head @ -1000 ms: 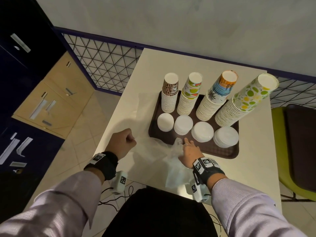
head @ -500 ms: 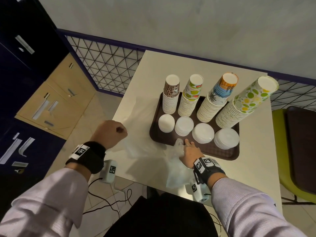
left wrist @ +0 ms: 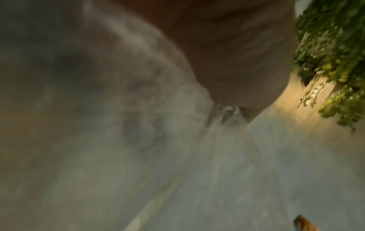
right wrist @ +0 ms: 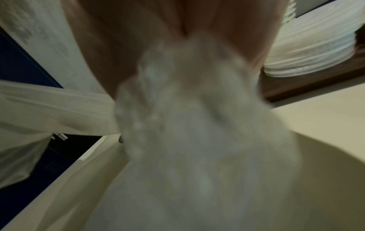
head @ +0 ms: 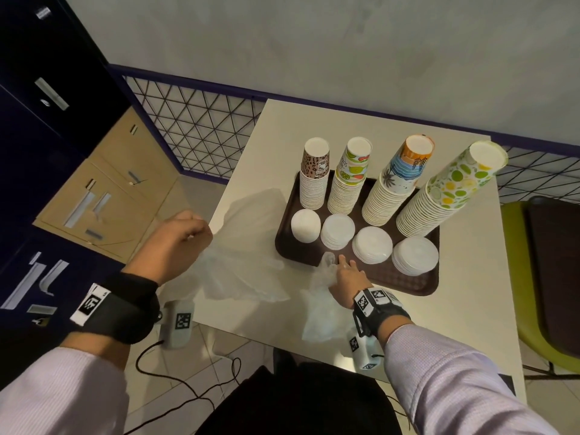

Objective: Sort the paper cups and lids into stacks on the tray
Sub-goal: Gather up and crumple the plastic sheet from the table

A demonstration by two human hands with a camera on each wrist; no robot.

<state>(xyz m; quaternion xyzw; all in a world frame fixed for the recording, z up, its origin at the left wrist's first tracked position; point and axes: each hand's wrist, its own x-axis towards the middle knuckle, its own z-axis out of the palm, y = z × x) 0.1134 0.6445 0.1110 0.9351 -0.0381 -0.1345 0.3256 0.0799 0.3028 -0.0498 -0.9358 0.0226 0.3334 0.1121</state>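
A brown tray (head: 405,282) on the cream table (head: 467,296) holds several leaning stacks of patterned paper cups (head: 345,180) at the back. In front of them sit several stacks of white lids (head: 372,249). My left hand (head: 175,243), fisted, grips a clear plastic bag (head: 238,271) beyond the table's left edge; the bag (left wrist: 227,140) hangs from the fist in the left wrist view. My right hand (head: 346,274) holds a second crumpled clear bag (head: 323,296) at the tray's front edge. That bag (right wrist: 197,125) fills the right wrist view, with a lid stack (right wrist: 316,51) to its right.
A green chair (head: 539,277) with a dark seat stands to the right of the table. Dark lockers and a wooden cabinet (head: 103,196) are on the left, a wire mesh fence (head: 201,127) behind. Cables lie on the floor by my legs.
My left fist has pulled its plastic bag to the left, off the table's edge. My right hand has stayed at the tray's front edge, holding its bag.
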